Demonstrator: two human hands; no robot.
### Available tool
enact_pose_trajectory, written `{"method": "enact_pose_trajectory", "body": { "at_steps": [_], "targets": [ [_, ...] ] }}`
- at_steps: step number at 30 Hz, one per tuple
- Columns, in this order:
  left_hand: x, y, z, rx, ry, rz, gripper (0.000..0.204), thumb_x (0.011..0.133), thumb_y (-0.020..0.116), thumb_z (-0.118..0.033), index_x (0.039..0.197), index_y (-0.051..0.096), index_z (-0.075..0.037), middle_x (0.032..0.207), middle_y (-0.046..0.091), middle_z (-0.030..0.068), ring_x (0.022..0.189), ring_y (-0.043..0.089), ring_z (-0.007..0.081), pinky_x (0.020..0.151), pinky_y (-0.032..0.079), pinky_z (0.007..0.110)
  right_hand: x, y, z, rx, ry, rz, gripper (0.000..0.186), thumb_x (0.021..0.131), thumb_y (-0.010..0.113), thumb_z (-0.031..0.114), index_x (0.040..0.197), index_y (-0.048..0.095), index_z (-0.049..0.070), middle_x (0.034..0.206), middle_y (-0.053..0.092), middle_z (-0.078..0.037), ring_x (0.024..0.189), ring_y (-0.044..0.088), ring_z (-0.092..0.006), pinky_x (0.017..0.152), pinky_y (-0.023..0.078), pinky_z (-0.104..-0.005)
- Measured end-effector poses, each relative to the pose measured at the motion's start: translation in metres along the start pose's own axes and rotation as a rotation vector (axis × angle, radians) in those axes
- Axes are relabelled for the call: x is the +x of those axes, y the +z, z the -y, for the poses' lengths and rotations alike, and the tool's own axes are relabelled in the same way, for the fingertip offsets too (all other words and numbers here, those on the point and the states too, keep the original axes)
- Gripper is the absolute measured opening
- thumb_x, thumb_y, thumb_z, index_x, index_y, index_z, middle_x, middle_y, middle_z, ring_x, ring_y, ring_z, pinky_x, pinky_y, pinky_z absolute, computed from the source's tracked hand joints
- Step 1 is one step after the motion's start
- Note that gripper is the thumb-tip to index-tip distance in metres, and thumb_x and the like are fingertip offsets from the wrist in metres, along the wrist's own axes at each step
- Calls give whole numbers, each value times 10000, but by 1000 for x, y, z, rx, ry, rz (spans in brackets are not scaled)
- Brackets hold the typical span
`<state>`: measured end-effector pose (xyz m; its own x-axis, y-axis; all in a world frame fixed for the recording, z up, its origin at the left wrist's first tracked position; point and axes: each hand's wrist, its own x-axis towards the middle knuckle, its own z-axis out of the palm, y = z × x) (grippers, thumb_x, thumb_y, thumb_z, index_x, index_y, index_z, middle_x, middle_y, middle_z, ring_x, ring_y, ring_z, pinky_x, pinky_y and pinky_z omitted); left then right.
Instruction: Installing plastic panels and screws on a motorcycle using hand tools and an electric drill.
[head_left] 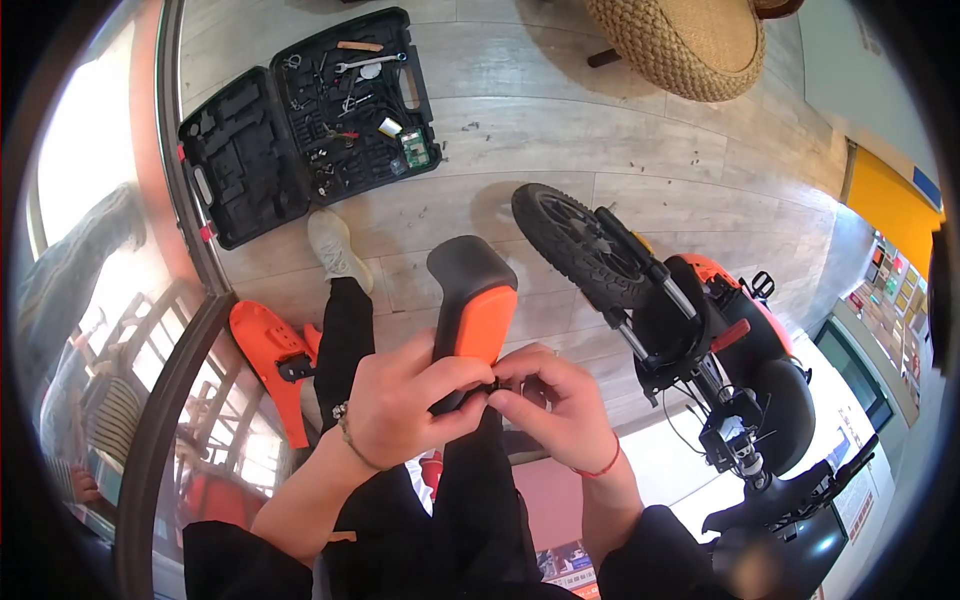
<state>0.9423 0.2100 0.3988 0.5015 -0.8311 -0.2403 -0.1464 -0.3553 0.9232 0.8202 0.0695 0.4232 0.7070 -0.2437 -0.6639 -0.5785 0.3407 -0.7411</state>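
Over my lap, my left hand [405, 395] is closed round the lower end of a long black and orange moulded part [482, 325], which tilts away from me with its thick black end uppermost. The fingers of my right hand [555, 395] are bent and pressed together at the part's lower right edge. Between the fingertips of both hands sits a small dark piece [493, 386], mostly hidden, so its kind cannot be made out. An orange plastic shell [268, 350] with a black fitting lies on the floor left of my leg.
A black tool case [345, 110] lies unfolded on the floor, holding spanners and small parts. To the right, a black and orange electric bike [720, 340] with a knobbly tyre lies over. A woven stool [690, 45] stands at the back. Glass panels [110, 330] line the left side.
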Motion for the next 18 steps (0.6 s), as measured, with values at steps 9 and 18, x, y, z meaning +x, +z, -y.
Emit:
{"method": "enact_pose_trajectory", "body": {
  "at_steps": [9, 18],
  "targets": [
    [0, -2, 0, 20, 33, -3, 285, 607, 734, -117, 862, 629, -187, 771, 555, 29, 552, 560, 183, 465, 436, 283, -3, 1, 8, 130, 218, -18, 248, 765, 681, 13, 1002, 606, 17, 882, 575, -4, 666, 452, -18, 527, 328, -165],
    [-1, -5, 3, 57, 37, -24, 291, 598, 739, -116, 855, 628, -193, 754, 533, 27, 537, 553, 177, 460, 427, 279, 0, 3, 13, -37, 233, 4, 198, 813, 653, 43, 1002, 618, -5, 816, 609, -17, 572, 433, -13, 513, 356, -165]
  ]
}}
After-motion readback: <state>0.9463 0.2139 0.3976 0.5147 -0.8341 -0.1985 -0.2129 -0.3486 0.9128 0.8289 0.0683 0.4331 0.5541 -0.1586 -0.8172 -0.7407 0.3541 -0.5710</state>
